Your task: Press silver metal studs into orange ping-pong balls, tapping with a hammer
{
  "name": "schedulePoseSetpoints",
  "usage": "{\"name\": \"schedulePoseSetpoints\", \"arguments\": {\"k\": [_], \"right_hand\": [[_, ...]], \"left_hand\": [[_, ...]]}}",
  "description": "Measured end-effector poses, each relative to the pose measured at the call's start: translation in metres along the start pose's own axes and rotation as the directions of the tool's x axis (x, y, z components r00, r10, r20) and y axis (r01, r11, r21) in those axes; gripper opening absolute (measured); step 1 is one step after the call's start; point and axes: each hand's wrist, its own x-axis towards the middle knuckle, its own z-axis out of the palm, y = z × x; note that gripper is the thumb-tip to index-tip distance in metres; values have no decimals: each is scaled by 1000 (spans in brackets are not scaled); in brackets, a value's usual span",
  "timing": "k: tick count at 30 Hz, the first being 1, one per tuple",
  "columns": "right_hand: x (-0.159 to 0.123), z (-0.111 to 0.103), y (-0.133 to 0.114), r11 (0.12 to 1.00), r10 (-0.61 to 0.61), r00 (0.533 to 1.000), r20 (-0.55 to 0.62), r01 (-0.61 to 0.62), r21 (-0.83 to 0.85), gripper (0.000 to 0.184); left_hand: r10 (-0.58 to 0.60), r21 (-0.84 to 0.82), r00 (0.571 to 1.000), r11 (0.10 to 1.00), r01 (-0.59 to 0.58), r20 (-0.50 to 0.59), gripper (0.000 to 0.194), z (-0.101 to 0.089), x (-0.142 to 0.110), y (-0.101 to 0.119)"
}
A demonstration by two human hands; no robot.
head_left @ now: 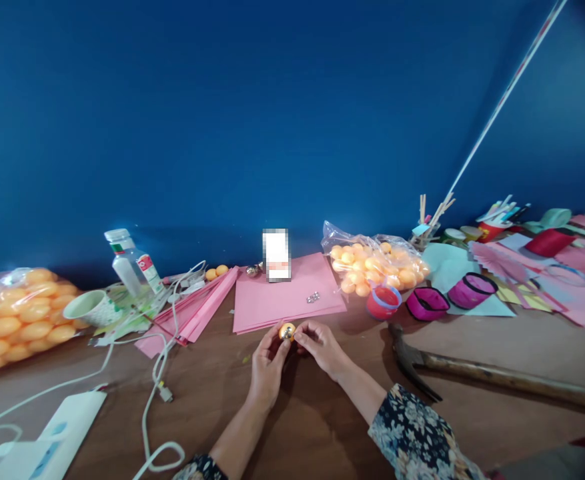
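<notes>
In the head view my left hand (267,367) grips a small orange ball (287,328), like a table tennis ball, between thumb and fingers just above the brown table. Shiny silver bits show on the side of the ball facing me. My right hand (326,350) is closed in a pinch at the ball's right side; whatever lies between its fingertips is too small to make out. Beyond the hands, a cluster of small silver pieces (313,297) lies on a stack of pink paper (272,303).
A clear bag of orange balls (367,267) sits behind right, another bag (22,317) at far left. On the right lies a hammer (497,375), near a red cup (384,303). White cables (155,373), a power strip (72,427), a paper cup (92,308) and bottle (127,263) occupy the left.
</notes>
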Motion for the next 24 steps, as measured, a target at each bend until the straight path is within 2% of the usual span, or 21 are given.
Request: {"name": "schedulePoseSetpoints", "arguments": {"k": [24], "right_hand": [[0,-1,0,1000,23,1000,6,-22,-16,23]], "left_hand": [[-6,21,1000,1000,6,-5,52,-2,1,-3]]}}
